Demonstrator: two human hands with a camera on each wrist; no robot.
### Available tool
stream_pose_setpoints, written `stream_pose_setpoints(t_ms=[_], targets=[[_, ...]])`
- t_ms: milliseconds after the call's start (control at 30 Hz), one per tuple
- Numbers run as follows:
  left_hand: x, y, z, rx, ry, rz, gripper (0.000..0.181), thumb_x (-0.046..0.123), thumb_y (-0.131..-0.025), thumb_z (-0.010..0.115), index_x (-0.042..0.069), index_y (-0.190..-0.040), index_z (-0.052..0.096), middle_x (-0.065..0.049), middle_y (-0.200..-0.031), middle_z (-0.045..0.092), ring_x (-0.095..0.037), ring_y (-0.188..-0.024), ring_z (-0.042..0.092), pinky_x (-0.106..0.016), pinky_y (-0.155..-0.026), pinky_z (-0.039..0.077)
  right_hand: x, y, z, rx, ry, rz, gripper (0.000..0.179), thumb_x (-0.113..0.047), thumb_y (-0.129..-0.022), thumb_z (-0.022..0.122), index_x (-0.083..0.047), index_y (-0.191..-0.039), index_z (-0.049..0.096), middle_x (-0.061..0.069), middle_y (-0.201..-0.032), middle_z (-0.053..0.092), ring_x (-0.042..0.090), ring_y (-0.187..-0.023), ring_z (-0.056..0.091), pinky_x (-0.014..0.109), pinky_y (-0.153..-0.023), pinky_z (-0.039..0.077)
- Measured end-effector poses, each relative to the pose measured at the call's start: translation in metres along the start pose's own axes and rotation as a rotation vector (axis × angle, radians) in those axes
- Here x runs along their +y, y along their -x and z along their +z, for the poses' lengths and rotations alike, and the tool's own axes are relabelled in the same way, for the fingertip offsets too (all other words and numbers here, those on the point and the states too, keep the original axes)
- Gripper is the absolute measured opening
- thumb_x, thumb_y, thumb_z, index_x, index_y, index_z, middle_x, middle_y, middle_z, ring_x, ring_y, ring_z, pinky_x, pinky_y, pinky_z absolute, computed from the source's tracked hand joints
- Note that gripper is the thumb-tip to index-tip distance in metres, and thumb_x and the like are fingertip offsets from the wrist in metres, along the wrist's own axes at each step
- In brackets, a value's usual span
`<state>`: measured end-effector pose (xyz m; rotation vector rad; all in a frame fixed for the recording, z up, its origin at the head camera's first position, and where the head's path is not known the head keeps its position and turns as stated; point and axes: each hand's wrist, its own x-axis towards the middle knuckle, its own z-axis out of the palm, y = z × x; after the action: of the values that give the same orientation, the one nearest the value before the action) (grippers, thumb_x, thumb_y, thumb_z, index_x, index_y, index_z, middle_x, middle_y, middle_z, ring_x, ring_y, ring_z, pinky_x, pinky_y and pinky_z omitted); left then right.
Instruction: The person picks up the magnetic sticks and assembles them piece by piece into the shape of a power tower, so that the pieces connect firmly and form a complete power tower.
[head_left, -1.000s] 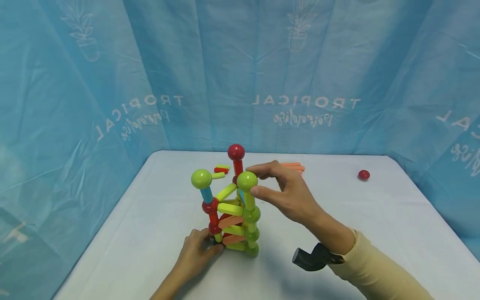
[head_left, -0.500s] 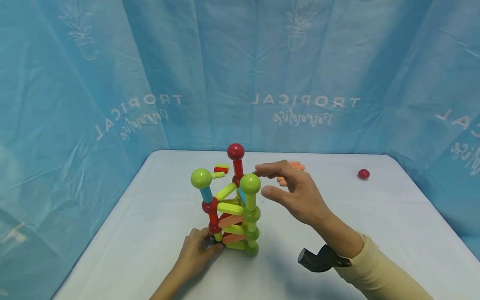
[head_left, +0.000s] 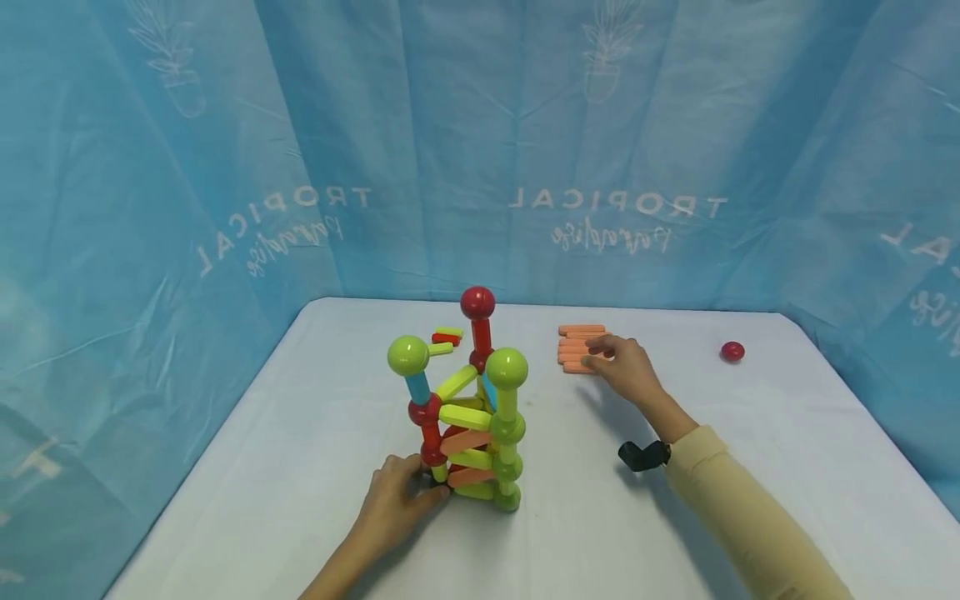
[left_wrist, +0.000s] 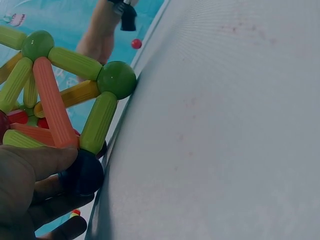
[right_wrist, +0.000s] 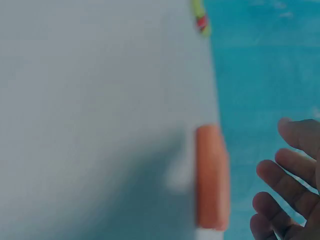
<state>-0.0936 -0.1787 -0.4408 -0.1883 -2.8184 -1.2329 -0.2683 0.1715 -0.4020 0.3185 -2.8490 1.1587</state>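
A tower of magnetic sticks and balls (head_left: 470, 418) stands left of the table's middle, with a red ball (head_left: 477, 302) and two light green balls (head_left: 507, 368) topping its posts. At its lower left corner my left hand (head_left: 393, 504) pinches a dark ball (left_wrist: 82, 175) between thumb and fingers. My right hand (head_left: 630, 371) hovers at a group of orange sticks (head_left: 575, 352) farther back, its fingertips overlapping their right ends in the head view. In the right wrist view its fingers (right_wrist: 285, 185) are spread and hold nothing, beside the blurred orange sticks (right_wrist: 212, 177).
Behind the tower lie a red stick (head_left: 446, 340) and light green sticks (head_left: 449, 331). A loose red ball (head_left: 732, 352) rests at the back right of the white table (head_left: 315, 375). Blue curtains (head_left: 450, 167) hang behind and beside it.
My right hand has left the front light green ball and moved back and right to the orange sticks. That ball's post now stands more upright. The left hand stays at the tower's base.
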Motion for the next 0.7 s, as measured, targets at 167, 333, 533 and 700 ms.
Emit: stream_pose_setpoints(t_ms=[167, 333, 533, 700], targets=[[0.000, 0.001, 0.001, 0.007, -0.006, -0.003, 0.032, 0.015, -0.074, 0.082, 0.017, -0.103, 0.069, 0.010, -0.092, 0.064, -0.014, -0.085, 0.043, -0.035, -0.072, 0.033, 0.021, -0.013, 0.013, -0.011, 0.126, -0.018, 0.035, -0.020, -0.088, 0.070, -0.001, -0.117, 0.066, 0.014, -0.110, 0.064, 0.033, -0.100, 0.049, 0.046, -0.080, 0.042], [0.003, 0.004, -0.004, -0.002, -0.029, 0.017, 0.034, 0.016, -0.072, 0.083, 0.017, -0.103, 0.069, 0.009, -0.090, 0.065, -0.013, -0.084, 0.044, -0.035, -0.070, 0.034, 0.023, -0.016, 0.018, -0.014, 0.235, -0.050, 0.026, -0.018, -0.085, 0.073, -0.002, -0.105, 0.071, 0.012, -0.100, 0.067, 0.033, -0.094, 0.049, 0.047, -0.079, 0.039], [0.002, 0.010, -0.010, 0.003, -0.026, 0.023, 0.034, 0.015, -0.071, 0.084, 0.020, -0.101, 0.069, 0.010, -0.090, 0.066, -0.013, -0.085, 0.045, -0.035, -0.071, 0.034, 0.024, -0.013, 0.018, -0.032, 0.317, -0.061, 0.021, -0.012, -0.084, 0.071, -0.002, -0.102, 0.071, 0.011, -0.095, 0.066, 0.033, -0.090, 0.051, 0.048, -0.077, 0.039], [0.001, 0.009, -0.010, 0.007, -0.006, 0.005, 0.035, 0.016, -0.073, 0.083, 0.020, -0.105, 0.069, 0.010, -0.092, 0.065, -0.013, -0.087, 0.045, -0.036, -0.074, 0.034, 0.029, -0.007, 0.016, -0.050, 0.391, -0.075, 0.020, -0.010, -0.083, 0.070, 0.000, -0.101, 0.072, 0.011, -0.092, 0.067, 0.031, -0.084, 0.053, 0.049, -0.076, 0.040]])
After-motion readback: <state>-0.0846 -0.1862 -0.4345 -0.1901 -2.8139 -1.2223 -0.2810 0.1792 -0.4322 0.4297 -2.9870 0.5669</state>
